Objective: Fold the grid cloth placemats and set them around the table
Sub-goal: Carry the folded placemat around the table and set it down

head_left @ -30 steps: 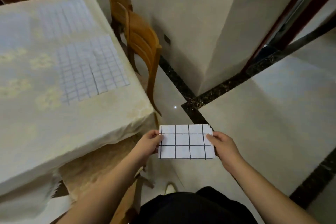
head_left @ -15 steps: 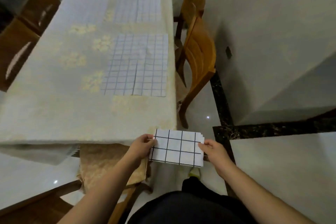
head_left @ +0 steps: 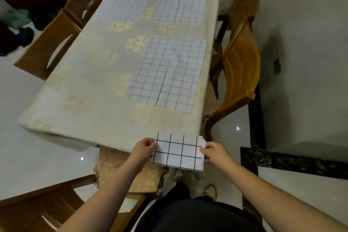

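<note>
Head view, item 1: small folded white cloth placemat w/ black grid lines (head_left: 178, 151), several layers thick at its right end; we hold it in the air just short of the near edge of the table w/ pale yellow floral cloth (head_left: 90, 88); left hand (head_left: 144, 149) pinches the left short edge, thumb on top; right hand (head_left: 214, 151) pinches the right short edge, fingers curled under.

Item 2: flat white grid mat w/ thin blue lines (head_left: 167, 73), spread near the table's right edge, beside the orange-brown wooden chair (head_left: 239, 69); item 3: two more grid mats (head_left: 160, 3) at the far end, side by side.

Step in hand, as we judge it: set the folded mat down at the near seat; advice: keep both pinches till it rests flat, so layers don't slide apart; lay it square to the table edge, apart from the spread mat; release one end, then the other.

Hard to make out: no. of layers in the fold; far mats are blurred, edges unsure; fingers under the mat are hidden; left-side chairs partly cut off; chair at lower left only partly in view; dark heap at far left unidentifiable.
</note>
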{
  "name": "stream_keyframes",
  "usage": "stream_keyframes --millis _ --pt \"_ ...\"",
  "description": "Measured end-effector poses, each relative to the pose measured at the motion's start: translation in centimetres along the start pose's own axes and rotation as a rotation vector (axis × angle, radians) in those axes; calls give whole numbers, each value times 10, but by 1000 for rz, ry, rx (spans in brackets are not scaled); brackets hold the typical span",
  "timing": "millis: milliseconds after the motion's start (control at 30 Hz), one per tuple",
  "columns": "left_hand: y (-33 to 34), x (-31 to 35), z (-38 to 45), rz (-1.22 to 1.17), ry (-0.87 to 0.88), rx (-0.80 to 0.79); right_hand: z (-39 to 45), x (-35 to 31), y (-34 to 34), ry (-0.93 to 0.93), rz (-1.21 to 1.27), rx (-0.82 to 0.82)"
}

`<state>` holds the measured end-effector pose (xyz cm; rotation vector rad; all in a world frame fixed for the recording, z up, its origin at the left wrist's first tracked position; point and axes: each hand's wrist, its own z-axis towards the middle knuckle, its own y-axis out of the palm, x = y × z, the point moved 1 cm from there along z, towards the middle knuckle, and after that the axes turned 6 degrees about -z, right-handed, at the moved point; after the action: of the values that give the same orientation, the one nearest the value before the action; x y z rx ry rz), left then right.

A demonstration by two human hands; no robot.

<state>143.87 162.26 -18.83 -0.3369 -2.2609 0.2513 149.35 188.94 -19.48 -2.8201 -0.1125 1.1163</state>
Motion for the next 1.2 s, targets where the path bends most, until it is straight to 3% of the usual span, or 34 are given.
stream_keyframes --millis 500,600,667,733,867,967,1100,1200 --pt "-30 9 61 450 198 52 47 -40 30 71 -368 68" --pt "-29 1 60 452 270 98 35 -44 28 -20 -528 184" --pt "-30 -1 57 468 427 202 25 -48 28 -136 -650 316" --pt "-27 -3 52 591 676 260 18 -50 32 -259 -713 346" --pt "-9 -14 41 821 1032 92 20 -51 56 -528 -965 177" --pt "-6 -29 45 967 1004 8 31 -43 79 -594 -1205 69" --pt "-10 -34 48 1067 908 -84 46 -21 87 -568 -1455 49" --pt "-13 -40 51 1109 849 -117 53 -8 79 -550 -1503 34"
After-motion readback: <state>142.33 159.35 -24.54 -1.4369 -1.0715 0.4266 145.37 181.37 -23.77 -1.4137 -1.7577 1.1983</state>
